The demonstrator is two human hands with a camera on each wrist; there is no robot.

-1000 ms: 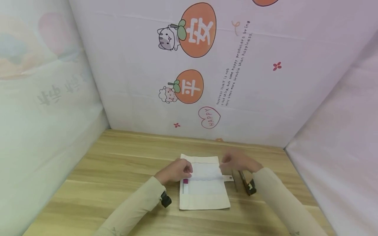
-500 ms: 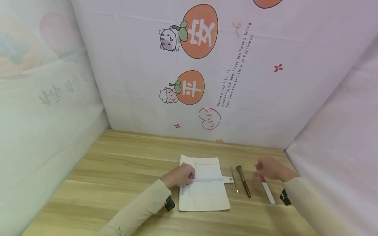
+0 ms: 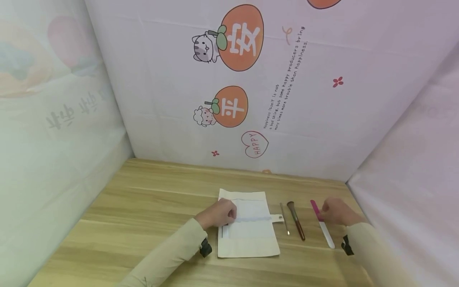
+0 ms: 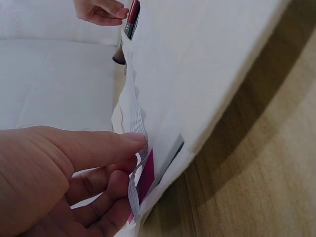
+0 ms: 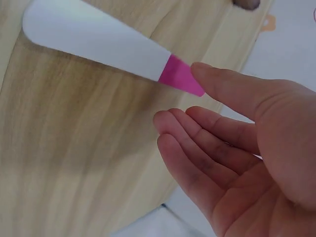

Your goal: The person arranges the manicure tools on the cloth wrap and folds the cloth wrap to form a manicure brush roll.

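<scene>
An off-white cloth tool case (image 3: 251,245) lies spread out on the wooden table. At its left side my left hand (image 3: 216,212) pinches the pale elastic band (image 4: 139,123) between thumb and fingers. Behind the band, the left wrist view shows a magenta piece (image 4: 146,173) tucked into the case. My right hand (image 3: 338,211) is at the far right, over a flat magenta-and-white nail file (image 3: 325,234). In the right wrist view the thumb overlaps the file's magenta part, while the other fingers are spread apart from it, loosely bent.
Right of the case lie a thin metal stick (image 3: 285,219) and a makeup brush (image 3: 296,221) with a brown handle. The case's snap strap (image 3: 277,218) points toward them. White printed cloth walls (image 3: 172,99) enclose the table's back and sides.
My right hand has moved right from beside the case, past the brush, to the nail file, then slightly toward me, uncovering its magenta end. My left hand has shifted slightly and stays at the band.
</scene>
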